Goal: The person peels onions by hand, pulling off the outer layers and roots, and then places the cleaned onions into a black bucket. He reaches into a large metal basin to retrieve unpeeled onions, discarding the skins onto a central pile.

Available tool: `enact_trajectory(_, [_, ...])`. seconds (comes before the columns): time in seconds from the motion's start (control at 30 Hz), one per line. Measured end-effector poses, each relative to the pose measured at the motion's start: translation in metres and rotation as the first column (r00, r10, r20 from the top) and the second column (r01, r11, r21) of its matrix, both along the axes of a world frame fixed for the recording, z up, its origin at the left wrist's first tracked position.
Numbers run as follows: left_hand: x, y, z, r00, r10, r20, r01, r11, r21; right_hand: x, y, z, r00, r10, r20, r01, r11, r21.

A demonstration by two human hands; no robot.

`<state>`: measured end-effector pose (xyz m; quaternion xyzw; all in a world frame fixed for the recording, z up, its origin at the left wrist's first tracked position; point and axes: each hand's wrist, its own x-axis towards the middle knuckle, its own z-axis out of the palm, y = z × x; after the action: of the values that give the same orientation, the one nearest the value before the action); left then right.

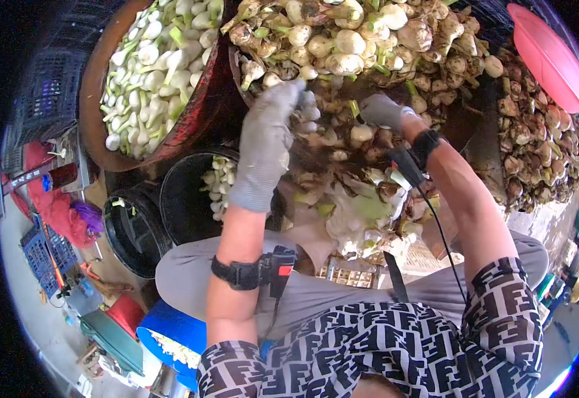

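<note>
1 green stem point(354, 109) by R hand point(384, 112), axis approx fwd-back.

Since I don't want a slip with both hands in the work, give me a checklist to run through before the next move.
1. Left hand and right hand gloved: ok, both in grey gloves.
2. Firm hold on a bulb: cannot tell; the fingers are blurred or partly hidden.
3. Unsorted pile within reach: ok, it looks close beyond the hands.
4. Room in the black bucket holding white bulbs: ok, bare inside shows beside them.
5. Space before the lap free of scraps: not ok, loose husks are heaped there.
6. Right wrist cable clear of the husks: cannot tell whether they touch.
</note>
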<state>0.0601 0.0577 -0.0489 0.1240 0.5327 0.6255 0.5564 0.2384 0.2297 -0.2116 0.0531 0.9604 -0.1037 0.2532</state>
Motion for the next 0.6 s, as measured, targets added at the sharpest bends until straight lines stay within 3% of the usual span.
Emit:
enact_trajectory(0.07, [0.007, -0.003, -0.012, 0.948, -0.162, -0.273, 0.118, 0.978, -0.170, 0.013, -0.011, 0.025, 0.973, 0.109, -0.205, -0.099, 0.993, 0.060])
enact_trajectory(0.1, [0.013, -0.007, -0.018, 0.811, -0.262, -0.523, 0.187, 0.963, -0.193, 0.017, -0.023, 0.037, 0.909, -0.280, -0.310, 0.173, 0.928, -0.331])
enact_trajectory(0.13, [0.022, -0.012, -0.029, 0.655, -0.326, -0.682, 0.240, 0.945, -0.221, 0.019, -0.040, 0.055, 0.727, -0.641, -0.245, 0.338, 0.645, -0.685])
enact_trajectory(0.17, [0.030, -0.015, -0.037, 0.461, -0.366, -0.808, 0.284, 0.924, -0.257, 0.018, -0.055, 0.074, 0.576, -0.814, -0.077, 0.409, 0.368, -0.835])
enact_trajectory(0.2, [0.041, -0.017, -0.037, 0.358, -0.348, -0.866, 0.305, 0.921, -0.244, 0.018, -0.070, 0.092, 0.380, -0.919, 0.102, 0.386, 0.057, -0.921])
enact_trajectory(0.27, [0.053, -0.024, -0.038, 0.435, -0.412, -0.800, 0.347, 0.897, -0.274, 0.009, -0.096, 0.111, 0.192, -0.923, 0.334, 0.383, -0.243, -0.891])
enact_trajectory(0.3, [0.055, -0.025, -0.036, 0.492, -0.480, -0.727, 0.372, 0.870, -0.323, 0.005, -0.107, 0.114, 0.121, -0.922, 0.368, 0.342, -0.309, -0.888])
enact_trajectory(0.4, [0.057, -0.034, -0.042, 0.344, -0.287, -0.894, 0.386, 0.911, -0.144, 0.012, -0.117, 0.131, 0.090, -0.930, 0.356, 0.446, -0.281, -0.850])
enact_trajectory(0.47, [0.056, -0.036, -0.038, 0.318, -0.282, -0.905, 0.383, 0.911, -0.149, 0.018, -0.121, 0.138, 0.100, -0.914, 0.394, 0.507, -0.293, -0.810])
enact_trajectory(0.6, [0.050, -0.039, -0.049, 0.366, -0.256, -0.895, 0.427, 0.900, -0.083, 0.022, -0.129, 0.143, 0.098, -0.907, 0.409, 0.363, -0.350, -0.864])
